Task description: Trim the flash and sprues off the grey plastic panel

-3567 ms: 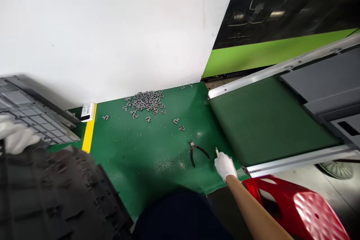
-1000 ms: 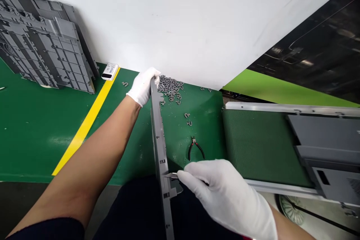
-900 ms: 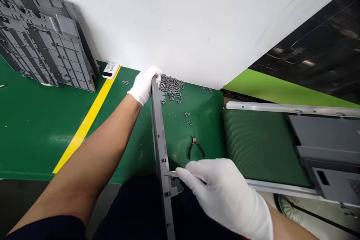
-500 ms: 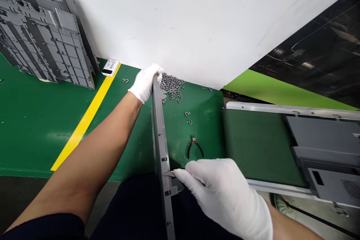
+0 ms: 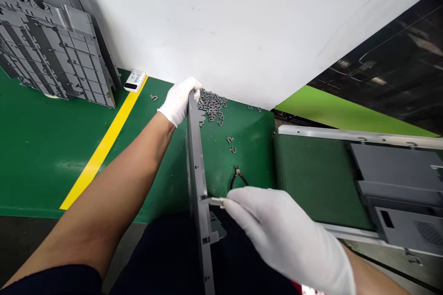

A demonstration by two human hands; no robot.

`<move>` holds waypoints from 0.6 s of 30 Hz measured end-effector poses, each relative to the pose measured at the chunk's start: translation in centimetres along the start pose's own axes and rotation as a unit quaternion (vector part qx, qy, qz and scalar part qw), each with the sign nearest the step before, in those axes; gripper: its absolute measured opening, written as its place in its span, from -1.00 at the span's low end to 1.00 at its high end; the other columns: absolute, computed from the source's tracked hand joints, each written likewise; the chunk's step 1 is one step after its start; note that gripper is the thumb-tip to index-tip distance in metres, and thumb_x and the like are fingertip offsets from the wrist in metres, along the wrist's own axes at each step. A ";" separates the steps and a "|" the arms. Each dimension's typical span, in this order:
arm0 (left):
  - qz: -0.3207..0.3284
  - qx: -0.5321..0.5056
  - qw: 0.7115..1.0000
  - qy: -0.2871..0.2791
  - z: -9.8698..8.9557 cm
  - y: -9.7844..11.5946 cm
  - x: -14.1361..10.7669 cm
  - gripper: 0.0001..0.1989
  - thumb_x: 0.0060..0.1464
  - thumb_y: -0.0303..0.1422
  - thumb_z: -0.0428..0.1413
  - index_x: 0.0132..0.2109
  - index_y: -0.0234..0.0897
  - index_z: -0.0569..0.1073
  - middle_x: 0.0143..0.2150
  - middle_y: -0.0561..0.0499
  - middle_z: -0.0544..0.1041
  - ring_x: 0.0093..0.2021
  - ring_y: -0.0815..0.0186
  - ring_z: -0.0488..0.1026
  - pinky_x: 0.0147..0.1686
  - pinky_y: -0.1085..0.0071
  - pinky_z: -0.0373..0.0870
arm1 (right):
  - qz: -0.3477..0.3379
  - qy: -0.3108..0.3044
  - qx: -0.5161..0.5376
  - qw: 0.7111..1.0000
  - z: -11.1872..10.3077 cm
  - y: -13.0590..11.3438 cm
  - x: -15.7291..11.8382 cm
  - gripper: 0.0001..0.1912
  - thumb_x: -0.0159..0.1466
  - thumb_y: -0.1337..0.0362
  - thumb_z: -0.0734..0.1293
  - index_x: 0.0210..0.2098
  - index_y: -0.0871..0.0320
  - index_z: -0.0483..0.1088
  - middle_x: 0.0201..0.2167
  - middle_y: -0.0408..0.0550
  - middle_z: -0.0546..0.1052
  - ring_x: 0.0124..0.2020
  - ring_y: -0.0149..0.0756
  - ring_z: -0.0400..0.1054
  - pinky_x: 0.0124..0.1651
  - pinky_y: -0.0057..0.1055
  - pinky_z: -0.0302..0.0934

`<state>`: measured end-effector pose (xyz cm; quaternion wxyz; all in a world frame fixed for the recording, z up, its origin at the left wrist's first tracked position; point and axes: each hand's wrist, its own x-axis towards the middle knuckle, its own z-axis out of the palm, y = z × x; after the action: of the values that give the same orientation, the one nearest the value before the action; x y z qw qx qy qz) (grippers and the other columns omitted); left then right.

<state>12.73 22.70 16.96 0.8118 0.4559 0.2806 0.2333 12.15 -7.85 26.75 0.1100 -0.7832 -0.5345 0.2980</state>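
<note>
My left hand [image 5: 180, 102], in a white glove, grips the far end of a grey plastic panel [image 5: 199, 166] that stands on edge in front of me. My right hand [image 5: 287, 235], gloved as well, is closed around a small knife [image 5: 217, 202]. Its pointed blade reaches the panel's narrow edge, close to a slot. Just beyond the right hand, pliers [image 5: 237, 175] with dark handles lie on the green table [image 5: 166, 184], partly covered by the glove. A heap of small grey hook-shaped pieces [image 5: 212, 105] lies past the panel's far end.
Several grey panels [image 5: 58, 41] lean on the white wall [image 5: 221, 23] at left. A white device [image 5: 135, 81] sits by the yellow tape [image 5: 104, 147]. To the right, a green conveyor belt [image 5: 311, 175] carries a grey plastic part [image 5: 398, 166].
My right hand has moved slightly up along the panel's edge with the knife, now hiding part of the pliers' handles. More of the blade shows. The left hand keeps its place.
</note>
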 end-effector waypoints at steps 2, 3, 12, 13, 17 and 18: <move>0.025 0.014 1.000 -0.004 -0.1 0.0 0.0 -0.65 0.07 -0.33 0.17 -0.55 -0.23 0.18 -0.64 0.09 0.18 -0.62 0.45 0.06 -0.54 0.38 0.01 | 0.016 -0.054 0.124 0.991 -1.4 0.5 -0.2 -0.67 0.55 0.04 0.10 -0.10 -0.02 0.44 -0.24 -0.16 0.54 -0.29 -0.33 0.35 -0.24 -0.39 0.13; 0.031 0.019 0.999 -0.006 -0.1 0.0 -0.1 -0.64 0.06 -0.32 0.18 -0.56 -0.22 0.18 -0.64 0.09 0.18 -0.62 0.44 0.05 -0.54 0.37 0.02 | 0.019 -0.080 0.175 0.981 -2.0 0.9 -0.3 -0.69 0.54 0.03 0.11 -0.06 -0.03 0.42 -0.21 -0.17 0.52 -0.25 -0.33 0.35 -0.20 -0.40 0.16; 0.038 0.021 0.999 -0.015 0.0 -0.2 0.2 -0.62 0.05 -0.33 0.18 -0.57 -0.21 0.16 -0.67 0.08 0.15 -0.62 0.43 0.05 -0.56 0.37 0.03 | 0.069 -0.155 0.301 0.939 -1.0 2.5 -0.3 -0.65 0.49 0.00 0.22 -0.28 0.08 0.42 -0.43 -0.25 0.29 -0.38 -0.42 0.14 -0.31 -0.45 0.07; 0.042 0.020 0.999 -0.017 0.1 -0.2 0.3 -0.63 0.05 -0.33 0.18 -0.58 -0.21 0.16 -0.66 0.08 0.15 -0.62 0.43 0.06 -0.57 0.37 0.01 | 0.068 -0.155 0.295 0.940 -0.9 2.5 -0.3 -0.65 0.49 -0.01 0.22 -0.26 0.09 0.45 -0.43 -0.25 0.29 -0.38 -0.42 0.13 -0.31 -0.46 0.07; 0.035 0.007 0.999 -0.012 0.2 -0.1 0.2 -0.63 0.06 -0.35 0.16 -0.57 -0.21 0.14 -0.65 0.09 0.16 -0.63 0.44 0.07 -0.59 0.40 -0.03 | 0.076 -0.152 0.283 0.944 -0.9 2.4 -0.1 -0.57 0.48 -0.06 0.23 -0.28 0.12 0.51 -0.46 -0.25 0.32 -0.40 -0.44 0.14 -0.33 -0.48 0.09; 0.032 0.003 0.999 -0.008 0.2 -0.1 0.2 -0.64 0.07 -0.36 0.14 -0.57 -0.21 0.14 -0.65 0.09 0.16 -0.63 0.44 0.06 -0.60 0.41 -0.03 | 0.074 -0.157 0.281 0.944 -0.9 2.3 -0.1 -0.57 0.47 -0.07 0.24 -0.25 0.12 0.55 -0.44 -0.24 0.39 -0.39 -0.43 0.19 -0.31 -0.49 0.13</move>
<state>13.01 22.65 16.93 0.8048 0.4691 0.2596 0.2546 14.48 -8.74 26.37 0.2180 -0.7011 -0.3801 0.5625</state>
